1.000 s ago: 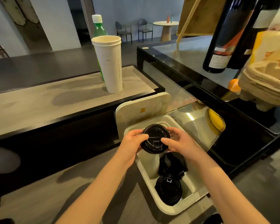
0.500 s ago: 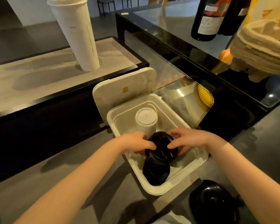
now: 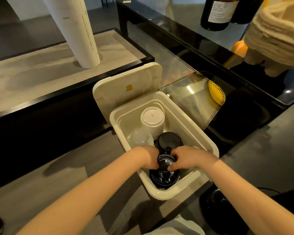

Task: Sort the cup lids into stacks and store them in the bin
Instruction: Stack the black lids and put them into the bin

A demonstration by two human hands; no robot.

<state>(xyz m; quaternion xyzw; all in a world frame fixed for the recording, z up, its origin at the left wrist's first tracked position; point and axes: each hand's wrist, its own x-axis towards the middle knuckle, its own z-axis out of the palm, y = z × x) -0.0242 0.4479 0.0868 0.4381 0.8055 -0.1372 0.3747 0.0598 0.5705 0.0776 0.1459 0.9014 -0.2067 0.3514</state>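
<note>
A cream plastic bin (image 3: 209, 146) stands on the grey counter with its hinged lid (image 3: 126, 89) tipped up at the back. Inside are a white lid stack (image 3: 152, 120), some clear lids (image 3: 140, 138) and a black lid stack (image 3: 168, 141) behind my hands. Both hands reach into the bin's near end. My left hand (image 3: 150, 157) and my right hand (image 3: 183, 157) grip a stack of black lids (image 3: 165, 162) from either side, just above more black lids (image 3: 164, 178) on the bin floor.
A tall stack of white paper cups (image 3: 75, 29) stands on the raised shelf at the left. A glass display case (image 3: 193, 53) runs behind the bin, with dark bottles (image 3: 217, 12) and a pile of pulp trays (image 3: 277, 34) on it. A black object (image 3: 217, 206) lies at the lower right.
Both hands carried the black lids from above the bin down into its near end. The view tipped downward and came closer to the bin.
</note>
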